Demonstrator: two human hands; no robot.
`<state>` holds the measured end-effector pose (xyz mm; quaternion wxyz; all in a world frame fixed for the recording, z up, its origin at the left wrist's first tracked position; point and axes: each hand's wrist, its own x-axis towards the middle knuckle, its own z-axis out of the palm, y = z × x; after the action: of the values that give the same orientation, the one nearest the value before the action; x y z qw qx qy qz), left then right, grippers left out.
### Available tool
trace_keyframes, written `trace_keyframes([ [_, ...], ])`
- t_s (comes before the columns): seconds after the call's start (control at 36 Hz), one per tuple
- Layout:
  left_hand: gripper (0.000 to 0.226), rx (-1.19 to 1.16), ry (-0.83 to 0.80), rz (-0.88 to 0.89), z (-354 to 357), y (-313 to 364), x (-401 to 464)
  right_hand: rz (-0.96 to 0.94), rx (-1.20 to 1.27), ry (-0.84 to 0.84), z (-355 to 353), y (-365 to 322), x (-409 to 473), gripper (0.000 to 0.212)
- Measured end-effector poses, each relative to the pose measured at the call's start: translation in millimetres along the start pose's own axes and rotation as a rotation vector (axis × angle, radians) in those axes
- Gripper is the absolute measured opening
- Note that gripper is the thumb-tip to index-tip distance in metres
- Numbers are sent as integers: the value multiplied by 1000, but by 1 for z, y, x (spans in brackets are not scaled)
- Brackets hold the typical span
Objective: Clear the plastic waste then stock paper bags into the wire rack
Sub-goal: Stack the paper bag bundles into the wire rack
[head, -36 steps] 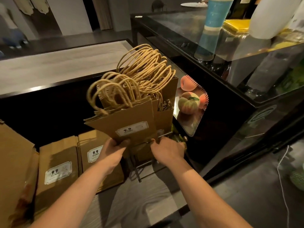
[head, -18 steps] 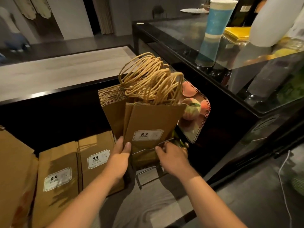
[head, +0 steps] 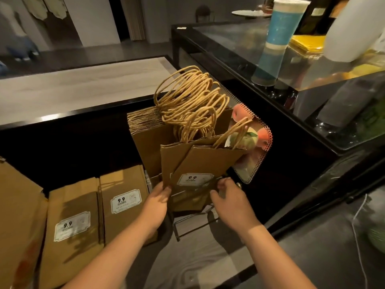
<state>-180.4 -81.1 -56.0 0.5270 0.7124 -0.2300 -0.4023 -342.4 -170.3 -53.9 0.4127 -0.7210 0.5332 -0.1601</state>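
Note:
A thick stack of brown paper bags with twisted rope handles stands upright in a black wire rack on the lower counter. The front bags carry a white 9.9 label and lean to the right. My left hand presses the stack's lower left edge. My right hand holds the lower right corner of the front bags at the rack's front wire. No plastic waste shows in this view.
More flat 9.9 paper bags lie on the counter to the left. A glass-topped display case stands at right with a tall blue cup on it. A fruit sticker panel sits behind the rack.
The tilted bundle has gone down into the rack and now stands upright. Its front bags have slid to lean right. Both hands have dropped to the stack's base.

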Motion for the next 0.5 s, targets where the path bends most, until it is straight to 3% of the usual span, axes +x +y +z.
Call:
trace_keyframes([
  [0.08, 34, -58, -10, 66, 1, 3, -5, -54, 155, 168, -2, -3, -3, 35],
  [0.14, 25, -62, 3, 100, -1, 8, -10, -103, 235, 218, -6, -8, -2, 56],
  [0.19, 31, -50, 6, 142, -2, 7, -11, -136, 295, 180, -10, -15, 4, 68],
  [0.31, 29, -37, -12, 137, -2, 7, -15, -177, 348, 129, -11, -27, 17, 51],
  [0.39, 25, 129, -68, 63, -1, 6, -12, -221, 326, 103, -12, -30, 21, 46],
  [0.5, 58, 553, -136, -91, -7, 5, -5, -337, 263, 213, -8, -31, 16, 37],
])
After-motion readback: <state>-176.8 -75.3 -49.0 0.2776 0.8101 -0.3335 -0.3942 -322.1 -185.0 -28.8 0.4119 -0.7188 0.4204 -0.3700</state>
